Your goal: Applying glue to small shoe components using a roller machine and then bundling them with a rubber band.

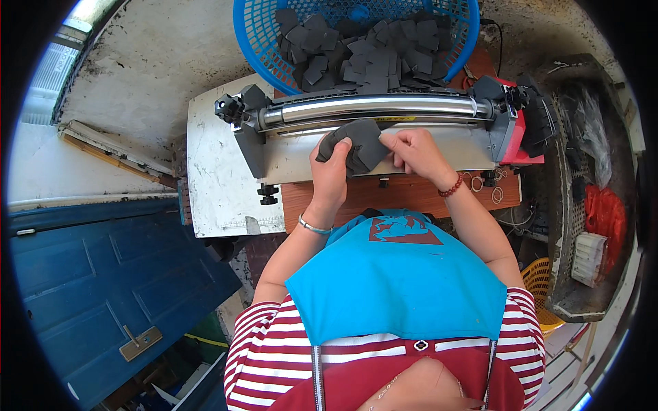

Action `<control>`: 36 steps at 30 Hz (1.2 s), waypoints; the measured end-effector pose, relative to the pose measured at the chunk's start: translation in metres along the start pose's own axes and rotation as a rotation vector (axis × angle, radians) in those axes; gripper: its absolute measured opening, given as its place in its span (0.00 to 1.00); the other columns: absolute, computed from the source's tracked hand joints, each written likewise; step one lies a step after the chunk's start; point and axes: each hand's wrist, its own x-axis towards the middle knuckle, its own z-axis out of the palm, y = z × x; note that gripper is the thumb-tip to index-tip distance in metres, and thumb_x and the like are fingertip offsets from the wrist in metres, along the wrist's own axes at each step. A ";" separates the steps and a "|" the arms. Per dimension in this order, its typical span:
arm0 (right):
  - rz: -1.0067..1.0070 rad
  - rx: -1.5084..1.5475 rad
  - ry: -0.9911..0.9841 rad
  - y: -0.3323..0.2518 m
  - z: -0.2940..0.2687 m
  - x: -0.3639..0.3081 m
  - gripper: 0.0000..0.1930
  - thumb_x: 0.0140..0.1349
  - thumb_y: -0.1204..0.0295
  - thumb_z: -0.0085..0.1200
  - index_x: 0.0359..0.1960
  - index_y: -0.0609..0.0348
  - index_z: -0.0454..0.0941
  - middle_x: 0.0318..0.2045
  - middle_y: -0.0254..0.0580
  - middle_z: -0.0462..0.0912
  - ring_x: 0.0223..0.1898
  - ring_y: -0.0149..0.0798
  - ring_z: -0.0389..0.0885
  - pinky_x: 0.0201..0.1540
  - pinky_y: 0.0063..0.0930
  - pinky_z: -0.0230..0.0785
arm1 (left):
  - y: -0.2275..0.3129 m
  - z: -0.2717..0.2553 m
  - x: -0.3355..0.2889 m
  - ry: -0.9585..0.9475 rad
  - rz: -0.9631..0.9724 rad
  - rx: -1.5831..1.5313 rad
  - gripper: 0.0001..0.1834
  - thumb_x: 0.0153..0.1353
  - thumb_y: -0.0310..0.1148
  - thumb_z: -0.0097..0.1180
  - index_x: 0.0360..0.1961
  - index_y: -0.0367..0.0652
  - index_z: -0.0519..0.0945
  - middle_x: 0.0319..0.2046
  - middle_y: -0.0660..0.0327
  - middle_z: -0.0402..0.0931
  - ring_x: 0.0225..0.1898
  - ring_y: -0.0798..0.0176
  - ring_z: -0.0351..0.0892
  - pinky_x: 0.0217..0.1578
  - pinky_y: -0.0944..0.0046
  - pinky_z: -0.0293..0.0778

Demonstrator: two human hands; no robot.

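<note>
My left hand (330,179) is closed round a small stack of dark grey foam-like sheets (364,147), with the thumb lying on top. At the stack's right edge, my right hand (417,154) pinches a sheet between thumb and forefinger. Both hands are over the front metal plate (295,156) of a roller machine. Its shiny steel roller (377,105) runs crosswise just beyond my fingers. How many sheets are in the stack is hard to make out.
Behind the roller stands a blue plastic basket (241,33) heaped with similar dark pieces (373,58). Black knobs (267,194) stick out from the machine. A white board (226,195) lies left, a blue door (89,288) beyond. At right are a dark trough (558,274) and a yellow basket (538,277).
</note>
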 end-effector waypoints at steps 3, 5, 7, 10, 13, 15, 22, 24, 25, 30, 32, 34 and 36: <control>-0.084 0.101 -0.126 0.006 0.005 -0.004 0.21 0.65 0.58 0.54 0.21 0.63 0.78 0.14 0.35 0.77 0.10 0.24 0.71 0.14 0.17 0.61 | 0.000 0.000 -0.001 -0.008 0.013 0.015 0.08 0.63 0.25 0.52 0.42 0.35 0.78 0.38 0.63 0.77 0.39 0.72 0.74 0.43 0.70 0.72; -0.035 0.153 -0.134 0.008 -0.002 -0.004 0.20 0.65 0.59 0.55 0.21 0.63 0.78 0.14 0.34 0.77 0.10 0.24 0.70 0.13 0.17 0.61 | 0.002 -0.002 0.000 -0.008 0.029 0.023 0.08 0.64 0.25 0.52 0.42 0.35 0.78 0.38 0.63 0.77 0.39 0.72 0.74 0.43 0.70 0.72; 0.015 0.203 -0.140 0.012 -0.014 -0.003 0.19 0.64 0.61 0.56 0.21 0.63 0.78 0.14 0.34 0.77 0.10 0.24 0.70 0.13 0.17 0.61 | 0.004 -0.005 0.000 0.008 0.071 0.043 0.08 0.64 0.25 0.51 0.42 0.35 0.77 0.38 0.63 0.77 0.39 0.72 0.74 0.43 0.70 0.72; 0.181 -0.056 -0.229 0.020 -0.035 0.005 0.18 0.64 0.63 0.54 0.21 0.64 0.79 0.13 0.35 0.77 0.10 0.24 0.71 0.13 0.19 0.62 | 0.007 -0.007 0.001 -0.006 0.091 0.054 0.07 0.64 0.25 0.52 0.42 0.35 0.77 0.37 0.64 0.77 0.39 0.72 0.74 0.43 0.70 0.72; 0.188 -0.183 -0.063 0.016 -0.036 0.015 0.20 0.65 0.60 0.52 0.22 0.65 0.79 0.12 0.35 0.76 0.10 0.25 0.70 0.13 0.20 0.62 | 0.006 -0.005 -0.001 -0.031 0.079 0.064 0.07 0.64 0.24 0.52 0.42 0.35 0.77 0.37 0.64 0.77 0.38 0.72 0.75 0.42 0.70 0.72; 0.156 -0.172 -0.014 0.015 -0.026 0.015 0.22 0.65 0.56 0.52 0.24 0.66 0.80 0.13 0.35 0.76 0.10 0.24 0.70 0.13 0.21 0.62 | 0.004 -0.001 -0.001 -0.029 0.066 0.057 0.07 0.64 0.24 0.53 0.42 0.35 0.77 0.38 0.64 0.77 0.38 0.72 0.75 0.42 0.70 0.72; -0.040 0.097 -0.188 0.009 -0.008 0.001 0.19 0.66 0.59 0.54 0.21 0.59 0.76 0.15 0.30 0.75 0.12 0.20 0.67 0.15 0.15 0.59 | 0.005 0.000 0.000 -0.022 -0.027 -0.069 0.08 0.63 0.23 0.53 0.42 0.35 0.77 0.38 0.63 0.78 0.39 0.71 0.76 0.43 0.69 0.73; 0.025 0.117 -0.227 0.012 -0.020 0.002 0.18 0.65 0.61 0.54 0.21 0.61 0.76 0.14 0.32 0.75 0.11 0.22 0.69 0.13 0.16 0.59 | 0.006 -0.006 0.001 -0.018 -0.006 -0.046 0.08 0.63 0.23 0.53 0.42 0.35 0.77 0.39 0.62 0.78 0.39 0.70 0.77 0.43 0.69 0.73; 0.025 0.117 -0.228 0.015 -0.027 0.003 0.18 0.65 0.61 0.54 0.21 0.61 0.76 0.14 0.32 0.75 0.11 0.22 0.69 0.13 0.16 0.59 | 0.005 -0.008 0.002 -0.011 0.015 -0.023 0.08 0.62 0.23 0.53 0.43 0.35 0.77 0.39 0.62 0.78 0.40 0.70 0.77 0.44 0.69 0.74; 0.167 -0.135 -0.031 0.013 -0.036 0.012 0.16 0.62 0.65 0.54 0.19 0.62 0.78 0.11 0.34 0.75 0.11 0.24 0.70 0.15 0.16 0.62 | 0.003 -0.007 0.002 -0.006 -0.012 -0.012 0.08 0.62 0.23 0.53 0.43 0.35 0.78 0.39 0.62 0.79 0.40 0.70 0.77 0.44 0.69 0.73; 0.115 -0.129 0.054 0.005 -0.025 0.012 0.18 0.65 0.62 0.55 0.19 0.60 0.76 0.11 0.29 0.73 0.10 0.21 0.67 0.13 0.15 0.57 | 0.002 -0.001 0.002 -0.015 -0.031 -0.014 0.08 0.62 0.23 0.54 0.42 0.35 0.78 0.39 0.62 0.79 0.40 0.70 0.77 0.44 0.69 0.73; 0.063 -0.031 -0.032 0.004 -0.014 0.008 0.18 0.65 0.61 0.55 0.20 0.60 0.76 0.12 0.29 0.74 0.10 0.20 0.67 0.14 0.15 0.57 | 0.000 0.004 0.002 -0.027 -0.039 -0.006 0.08 0.62 0.24 0.54 0.42 0.35 0.78 0.38 0.62 0.79 0.40 0.70 0.77 0.44 0.68 0.74; -0.041 0.055 -0.151 0.013 -0.008 0.008 0.18 0.66 0.60 0.55 0.22 0.59 0.77 0.13 0.28 0.74 0.12 0.19 0.66 0.14 0.14 0.57 | -0.001 0.006 0.003 -0.034 -0.058 -0.044 0.08 0.62 0.24 0.53 0.42 0.36 0.78 0.38 0.62 0.79 0.40 0.69 0.77 0.44 0.68 0.74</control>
